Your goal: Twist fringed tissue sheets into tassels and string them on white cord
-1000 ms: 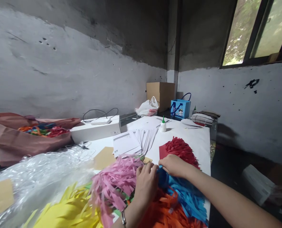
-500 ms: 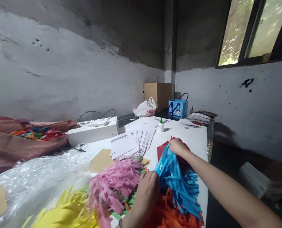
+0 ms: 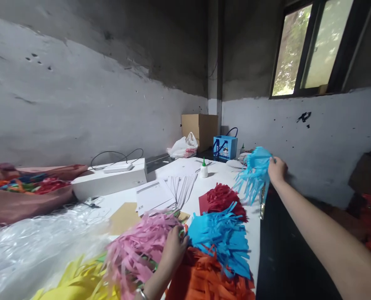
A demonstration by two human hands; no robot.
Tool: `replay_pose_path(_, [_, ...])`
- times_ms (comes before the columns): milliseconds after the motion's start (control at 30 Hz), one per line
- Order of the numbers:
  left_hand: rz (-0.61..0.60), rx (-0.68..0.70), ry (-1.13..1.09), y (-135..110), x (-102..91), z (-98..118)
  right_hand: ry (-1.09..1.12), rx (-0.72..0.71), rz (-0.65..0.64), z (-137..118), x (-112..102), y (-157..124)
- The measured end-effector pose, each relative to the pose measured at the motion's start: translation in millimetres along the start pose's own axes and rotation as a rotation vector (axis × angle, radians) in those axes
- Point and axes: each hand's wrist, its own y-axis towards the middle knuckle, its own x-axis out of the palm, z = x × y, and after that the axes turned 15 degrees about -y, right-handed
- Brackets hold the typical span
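Observation:
My right hand [image 3: 277, 168] is raised over the table's right edge, fingers closed on a light-blue fringed paper piece [image 3: 254, 171] whose cut strips hang down. Lower down, my left hand [image 3: 174, 246] rests between a heap of pink fringed paper [image 3: 138, 238] and a stack of blue fringed paper [image 3: 219, 233]. Its fingers are loosely curled with a gap to the thumb, and nothing shows in them. Orange fringed paper [image 3: 210, 277] lies in front of the blue stack, dark-red fringed paper [image 3: 224, 201] behind it. Yellow fringed paper [image 3: 79, 281] sits at the near left.
White envelope-like papers [image 3: 156, 196] and a green-tipped glue bottle [image 3: 204, 170] are on the white table surface [image 3: 173, 166]. Clear plastic strands [image 3: 44, 241] spread at left, near a white box [image 3: 110, 182]. A blue bag [image 3: 225, 146] and a cardboard box [image 3: 201, 127] stand behind.
My right hand has lifted the blue fringed paper piece up and to the right, away from the blue stack. My left hand has let go of the blue strips and shifted slightly left.

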Motion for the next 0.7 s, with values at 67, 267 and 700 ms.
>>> replay_pose_path(67, [0.026, 0.117, 0.006, -5, -5.2, 25, 0.030, -0.151, -0.049, -13, -28, -11])
replay_pose_path(267, [-0.075, 0.667, 0.096, -45, -29.8, 148, 0.164, -0.963, -0.449, -69, -104, -136])
replay_pose_path(700, [-0.578, -0.601, -0.282, -250, -188.1, 142, 0.724, -1.272, -1.018, -132, -156, -318])
